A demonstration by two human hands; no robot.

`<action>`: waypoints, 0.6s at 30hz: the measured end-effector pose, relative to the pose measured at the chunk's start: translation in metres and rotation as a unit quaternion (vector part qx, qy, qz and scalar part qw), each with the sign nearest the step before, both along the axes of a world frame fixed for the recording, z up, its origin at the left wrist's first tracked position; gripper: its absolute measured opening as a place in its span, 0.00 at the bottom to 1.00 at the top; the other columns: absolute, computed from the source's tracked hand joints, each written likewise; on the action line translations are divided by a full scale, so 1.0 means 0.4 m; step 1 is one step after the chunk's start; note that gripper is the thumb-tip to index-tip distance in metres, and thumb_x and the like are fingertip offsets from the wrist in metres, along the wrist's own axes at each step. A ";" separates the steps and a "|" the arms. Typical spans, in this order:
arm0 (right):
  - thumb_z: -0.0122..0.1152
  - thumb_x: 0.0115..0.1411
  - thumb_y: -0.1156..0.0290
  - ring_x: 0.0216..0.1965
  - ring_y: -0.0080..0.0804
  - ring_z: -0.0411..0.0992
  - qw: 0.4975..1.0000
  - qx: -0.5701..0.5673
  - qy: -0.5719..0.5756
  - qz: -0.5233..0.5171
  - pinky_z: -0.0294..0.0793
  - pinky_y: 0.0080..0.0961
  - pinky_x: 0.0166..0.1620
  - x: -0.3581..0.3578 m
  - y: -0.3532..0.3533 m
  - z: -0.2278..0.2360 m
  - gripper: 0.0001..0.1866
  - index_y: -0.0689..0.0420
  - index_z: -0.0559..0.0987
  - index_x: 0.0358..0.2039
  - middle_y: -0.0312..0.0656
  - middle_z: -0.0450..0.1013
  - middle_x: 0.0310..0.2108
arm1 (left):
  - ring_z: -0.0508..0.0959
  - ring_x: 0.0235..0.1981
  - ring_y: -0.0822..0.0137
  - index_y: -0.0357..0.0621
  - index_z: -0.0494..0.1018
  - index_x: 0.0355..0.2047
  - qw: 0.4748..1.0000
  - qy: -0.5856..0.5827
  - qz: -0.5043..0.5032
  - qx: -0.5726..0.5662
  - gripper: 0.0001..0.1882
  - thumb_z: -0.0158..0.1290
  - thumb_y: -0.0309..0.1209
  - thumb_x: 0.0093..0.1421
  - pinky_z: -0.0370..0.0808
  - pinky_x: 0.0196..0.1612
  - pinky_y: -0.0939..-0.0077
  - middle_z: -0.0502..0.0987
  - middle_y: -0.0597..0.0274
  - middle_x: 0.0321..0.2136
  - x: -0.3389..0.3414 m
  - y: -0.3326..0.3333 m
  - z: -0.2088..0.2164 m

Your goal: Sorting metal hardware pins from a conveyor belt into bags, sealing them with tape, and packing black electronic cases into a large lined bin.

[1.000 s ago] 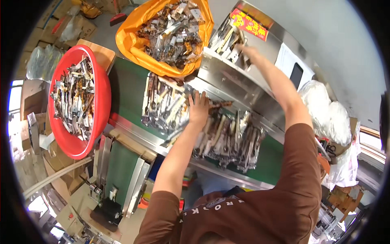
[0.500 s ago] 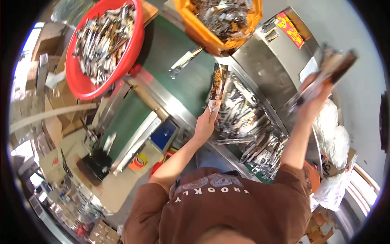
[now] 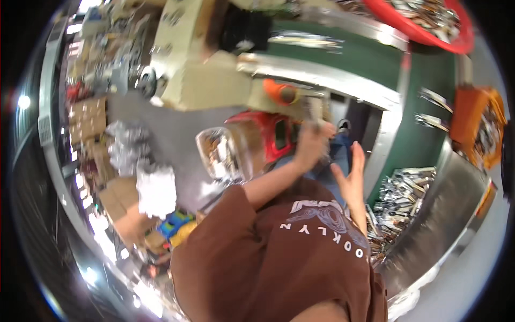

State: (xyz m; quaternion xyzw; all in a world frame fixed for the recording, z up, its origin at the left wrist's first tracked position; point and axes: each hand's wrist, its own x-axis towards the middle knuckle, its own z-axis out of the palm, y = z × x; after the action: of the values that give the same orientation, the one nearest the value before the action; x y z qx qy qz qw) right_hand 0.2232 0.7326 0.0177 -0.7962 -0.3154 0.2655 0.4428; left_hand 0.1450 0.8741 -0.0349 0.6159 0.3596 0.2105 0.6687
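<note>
My left hand is closed, blurred by motion, in front of my body over the blue trousers. A slim, pale packet appears to stick up from its fingers; its details are smeared. Just to the right, my right hand has thumb and fingers apart and holds nothing. Beyond it, a heap of slim silvery packets lies in the metal-edged trough at the belt's near end. Two more packets rest apart on the green belt.
A red tub of packets stands at the far right, an orange-lined bin at the right edge. Left of my hands are a red stool and a see-through bin with packets inside. An orange tape roll sits on the bench.
My view has swung left, bringing the floor and bins in. My left hand has come back toward my body. The packets in my right hand are gone and its fingers are spread.
</note>
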 end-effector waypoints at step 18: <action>0.59 0.52 0.53 0.12 0.30 0.68 0.460 -0.065 0.390 -0.795 0.66 0.27 0.12 -0.187 -0.680 -0.452 0.23 0.65 0.72 0.24 0.43 0.69 0.17 | 0.66 0.49 0.48 0.25 0.59 0.49 0.823 0.201 -0.272 0.456 0.25 0.49 0.30 0.56 0.61 0.54 0.61 0.65 0.38 0.46 -0.143 0.035 -0.125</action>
State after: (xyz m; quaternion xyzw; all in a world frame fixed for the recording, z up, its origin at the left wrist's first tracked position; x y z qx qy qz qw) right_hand 0.1485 0.4607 -0.1632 -0.5418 0.6781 0.1012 0.4862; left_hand 0.0878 0.8881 -0.0851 0.9519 0.1671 0.0313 0.2548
